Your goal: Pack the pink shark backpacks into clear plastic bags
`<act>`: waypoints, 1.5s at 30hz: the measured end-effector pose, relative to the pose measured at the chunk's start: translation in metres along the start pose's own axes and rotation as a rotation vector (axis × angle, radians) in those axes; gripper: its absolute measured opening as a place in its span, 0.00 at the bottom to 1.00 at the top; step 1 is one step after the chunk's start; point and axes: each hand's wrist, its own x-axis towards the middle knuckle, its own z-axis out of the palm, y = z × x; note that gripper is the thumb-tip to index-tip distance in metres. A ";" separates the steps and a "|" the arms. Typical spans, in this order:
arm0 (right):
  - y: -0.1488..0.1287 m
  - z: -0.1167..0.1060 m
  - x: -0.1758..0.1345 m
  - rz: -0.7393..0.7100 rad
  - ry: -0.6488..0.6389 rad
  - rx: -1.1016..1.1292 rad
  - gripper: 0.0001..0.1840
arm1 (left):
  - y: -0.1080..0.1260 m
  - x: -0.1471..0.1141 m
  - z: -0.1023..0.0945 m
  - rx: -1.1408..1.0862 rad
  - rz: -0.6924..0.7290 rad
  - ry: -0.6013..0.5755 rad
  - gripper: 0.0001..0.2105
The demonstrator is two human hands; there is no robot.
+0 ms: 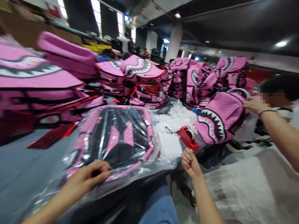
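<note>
A pink and black backpack [140,137] lies back side up inside a clear plastic bag [161,163] on the table in front of me. My left hand [99,172] is at the near edge of that bag, fingers curled and closed on the plastic. My right hand [190,161] is raised just off the table's edge, its fingertips pinched together; whatever they hold is too small to make out. Close beyond it stands a red tape dispenser [189,138] with a roll of tape in it.
Pink backpacks with shark-mouth prints [144,70] are piled along the back. At the right, a co-worker's hand [254,105] is at the top of another pink backpack [230,109]. White paper [170,144] lies beside the dispenser. Whitish plastic sheeting [243,183] fills the lower right.
</note>
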 end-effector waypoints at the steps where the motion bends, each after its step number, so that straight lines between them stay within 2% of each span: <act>1: -0.011 0.019 -0.001 0.002 -0.149 0.044 0.27 | 0.010 -0.001 0.000 -0.024 -0.008 -0.022 0.22; 3: -0.034 0.060 0.005 0.014 -0.485 -0.061 0.25 | 0.021 -0.002 0.001 -0.075 -0.024 -0.029 0.20; 6: -0.053 0.123 0.029 -0.049 -0.952 -0.515 0.22 | 0.019 -0.002 0.003 -0.105 -0.042 -0.009 0.18; 8: -0.048 0.160 0.048 -0.152 -1.147 -0.863 0.18 | 0.013 -0.002 0.004 -0.098 -0.040 -0.022 0.17; 10: -0.036 0.185 0.066 -0.236 -1.246 -1.198 0.15 | 0.009 -0.001 0.005 -0.083 -0.037 -0.038 0.17; 12: -0.022 0.197 0.078 -0.250 -1.253 -1.475 0.13 | 0.007 -0.002 0.005 -0.071 -0.041 -0.046 0.17; 13: -0.017 0.199 0.082 -0.242 -1.211 -1.569 0.14 | 0.007 -0.002 0.005 -0.067 -0.042 -0.048 0.16; 16: -0.009 0.187 0.081 -0.258 -0.922 -1.719 0.22 | 0.007 -0.003 0.004 -0.060 -0.032 -0.056 0.16; 18: -0.004 0.169 0.068 -0.421 -0.773 -1.723 0.20 | 0.007 -0.003 0.004 -0.063 -0.019 -0.061 0.15; 20: 0.005 0.149 0.050 -0.704 -0.784 -1.646 0.15 | 0.007 -0.002 0.005 -0.063 -0.018 -0.065 0.15; 21: 0.011 0.140 0.040 -0.845 -0.826 -1.598 0.17 | 0.007 -0.002 0.006 -0.057 -0.018 -0.068 0.14; 22: 0.019 0.130 0.031 -0.954 -0.871 -1.565 0.21 | 0.007 -0.001 0.006 -0.046 -0.013 -0.077 0.14; 24: 0.033 0.115 0.018 -1.055 -0.931 -1.568 0.32 | 0.008 -0.003 0.005 -0.005 0.039 -0.095 0.15; 27: 0.050 0.102 0.016 -1.054 -0.935 -1.609 0.37 | 0.002 -0.012 -0.005 0.156 0.209 -0.072 0.16; 29: 0.056 0.100 0.019 -1.039 -0.935 -1.590 0.38 | -0.010 -0.021 -0.018 0.350 0.305 0.002 0.16; 32: 0.059 0.105 0.020 -0.987 -0.927 -1.497 0.36 | -0.034 -0.033 -0.041 0.584 0.338 0.120 0.14; 34: 0.055 0.108 0.018 -0.882 -0.937 -1.357 0.33 | -0.046 -0.037 -0.053 0.606 0.307 0.144 0.15; 36: 0.044 0.102 0.019 -0.731 -0.873 -1.157 0.30 | -0.050 -0.037 -0.059 0.565 0.255 0.111 0.18; 37: 0.035 0.094 0.022 -0.667 -0.775 -1.064 0.29 | -0.049 -0.036 -0.060 0.538 0.227 0.083 0.19; 38: 0.025 0.081 0.026 -0.617 -0.627 -0.997 0.28 | -0.046 -0.035 -0.060 0.515 0.201 0.055 0.21; 40: 0.002 0.041 0.042 -0.565 -0.223 -0.972 0.27 | -0.039 -0.033 -0.060 0.480 0.164 0.018 0.22; 42: -0.021 -0.010 0.062 -0.528 0.170 -1.104 0.27 | -0.032 -0.030 -0.058 0.447 0.144 -0.002 0.23; 43: -0.030 -0.037 0.073 -0.509 0.316 -1.226 0.29 | -0.030 -0.029 -0.058 0.426 0.137 -0.010 0.23; 45: -0.043 -0.085 0.092 -0.371 0.485 -1.472 0.29 | -0.025 -0.028 -0.057 0.376 0.135 -0.023 0.22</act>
